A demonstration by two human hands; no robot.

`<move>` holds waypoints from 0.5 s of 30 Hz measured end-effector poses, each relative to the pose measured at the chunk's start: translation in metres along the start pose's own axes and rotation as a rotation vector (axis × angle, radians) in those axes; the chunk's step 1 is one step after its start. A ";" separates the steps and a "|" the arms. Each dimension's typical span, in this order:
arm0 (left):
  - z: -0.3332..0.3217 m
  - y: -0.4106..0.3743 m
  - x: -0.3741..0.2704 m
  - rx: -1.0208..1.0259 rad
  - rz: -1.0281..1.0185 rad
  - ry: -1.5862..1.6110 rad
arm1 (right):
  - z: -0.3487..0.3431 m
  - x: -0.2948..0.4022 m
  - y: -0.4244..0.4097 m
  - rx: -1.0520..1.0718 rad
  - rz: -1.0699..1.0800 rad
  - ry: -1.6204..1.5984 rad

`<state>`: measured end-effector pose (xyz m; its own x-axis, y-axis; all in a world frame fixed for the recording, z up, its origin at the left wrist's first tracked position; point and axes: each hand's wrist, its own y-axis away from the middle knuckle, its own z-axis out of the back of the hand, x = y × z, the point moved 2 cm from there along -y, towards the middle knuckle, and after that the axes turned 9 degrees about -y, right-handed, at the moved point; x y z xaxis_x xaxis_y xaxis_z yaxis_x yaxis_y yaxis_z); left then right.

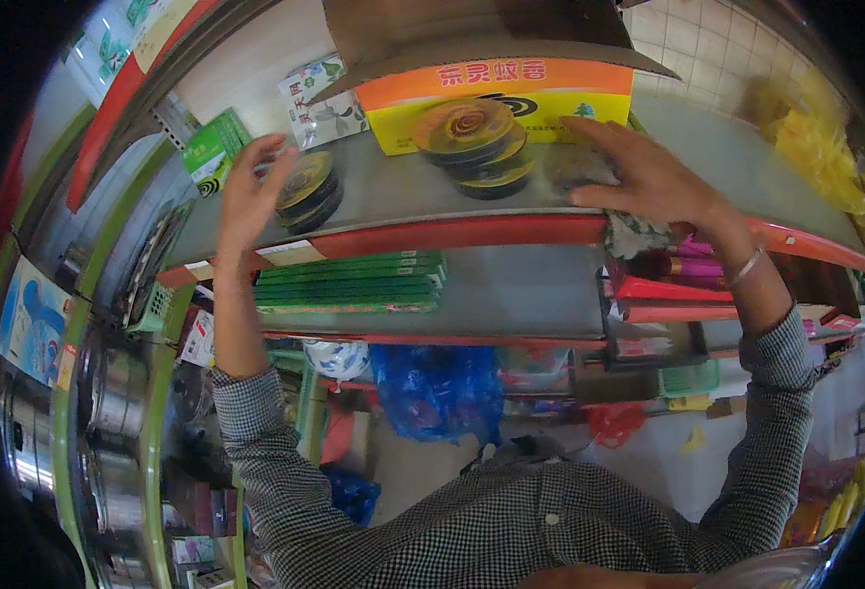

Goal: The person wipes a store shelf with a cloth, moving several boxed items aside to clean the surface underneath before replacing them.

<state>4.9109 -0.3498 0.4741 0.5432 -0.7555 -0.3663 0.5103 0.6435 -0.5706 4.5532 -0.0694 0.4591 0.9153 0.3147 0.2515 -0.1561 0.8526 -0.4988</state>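
Observation:
My left hand [252, 195] is raised at the left end of the grey shelf [396, 191], thumb and fingers apart. Right beside it is a short stack of round mosquito coil packs [307, 188]; whether the fingers touch it I cannot tell. A taller, uneven stack of the same packs [473, 143] stands mid-shelf, before an orange and yellow mosquito coil carton [381, 121] with its brown flaps up. My right hand [642, 173] hovers to the right of that stack, fingers spread and holding nothing. Below its palm, a grey rag [631, 235] hangs over the shelf's red front edge.
A green box [215, 151] and a white floral packet [326, 107] stand at the back left. Yellow plastic bags [823, 162] are at the far right. Flat green boxes [344, 283] lie on the shelf below, and a blue plastic bag [436, 390] hangs lower.

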 end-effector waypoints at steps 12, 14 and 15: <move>-0.026 0.023 -0.080 0.083 -0.445 -0.085 | -0.099 0.080 -0.125 0.262 0.067 0.151; -0.033 0.017 -0.075 0.056 -0.390 -0.086 | -0.107 0.081 -0.136 0.281 0.014 0.151; -0.032 0.016 -0.077 0.043 -0.359 -0.094 | -0.112 0.077 -0.140 0.249 0.019 0.132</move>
<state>4.8558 -0.2857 0.4693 0.3821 -0.9208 -0.0779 0.7057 0.3452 -0.6187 4.6870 -0.2113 0.4554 0.9491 0.2888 0.1254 -0.2455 0.9282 -0.2795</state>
